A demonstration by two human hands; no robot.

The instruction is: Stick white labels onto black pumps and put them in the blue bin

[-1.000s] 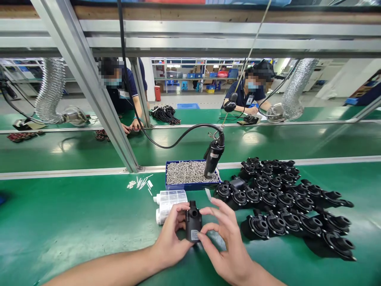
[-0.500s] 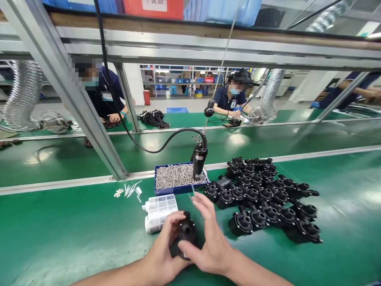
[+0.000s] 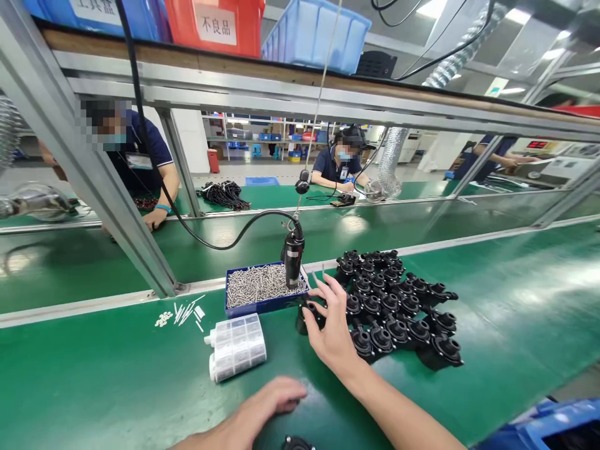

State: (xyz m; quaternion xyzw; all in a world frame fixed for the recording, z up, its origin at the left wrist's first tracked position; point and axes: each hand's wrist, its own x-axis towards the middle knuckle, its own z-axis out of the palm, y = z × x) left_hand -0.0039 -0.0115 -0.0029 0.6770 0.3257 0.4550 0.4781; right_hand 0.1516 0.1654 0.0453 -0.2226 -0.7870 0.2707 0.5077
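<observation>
A factory line, with green conveyor benches (image 3: 487,294) and masked workers (image 3: 337,169).

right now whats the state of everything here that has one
right hand: open, touching a black pump
left hand: empty, fingers loosely curled
screwdriver: hanging upright
screw tray: full of screws
parts box: closed
housings: laid out in rows

Steel shelving (image 3: 253,128) with blue bins (image 3: 265,136) beyond a white pillar (image 3: 190,140), bright ceiling lights (image 3: 515,15) overhead
</observation>
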